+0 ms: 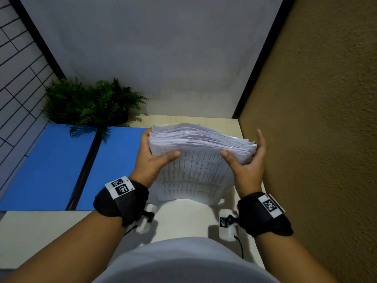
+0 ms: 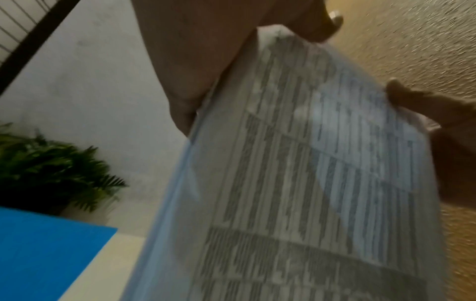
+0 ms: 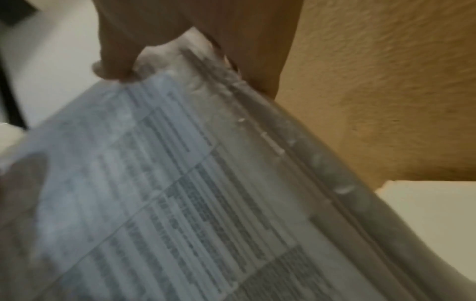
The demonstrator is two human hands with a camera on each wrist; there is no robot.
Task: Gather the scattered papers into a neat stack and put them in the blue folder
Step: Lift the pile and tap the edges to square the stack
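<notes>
- Head view: the left hand (image 1: 152,162) holds the left side of the stack of papers (image 1: 195,160). Its thumb lies flat on the front sheet and its fingers curl round the back edge.
- Head view: the right hand (image 1: 247,166) holds the right side of the stack. Its thumb presses the front sheet and its fingers stand up straight along the paper edges.
- Head view: the stack stands on its bottom edge on the table (image 1: 40,231) and leans toward the person. The top edges are a bit uneven.
- Head view: both forearms reach forward from the bottom of the picture, one on each side of the stack. Each wrist has a black band with a white tag.
- Head view: the blue folder (image 1: 61,166) lies open and flat, just left of the stack. A green plant (image 1: 87,101) sits behind the folder. A brown wall (image 1: 316,119) is right of the stack.
- Left wrist view: the picture is blurry. The left hand (image 2: 195,61) grips the top left of the stack (image 2: 296,173), with the thumb on the printed sheet. The other hand's thumb (image 2: 412,97) touches the far side. The folder (image 2: 46,254) and plant (image 2: 51,175) are left of the stack.
- Right wrist view: blurry too. The right hand (image 3: 180,30) clamps the top of the stack (image 3: 193,193), thumb on the front sheet. The brown wall (image 3: 386,91) is right beside the stack.
</notes>
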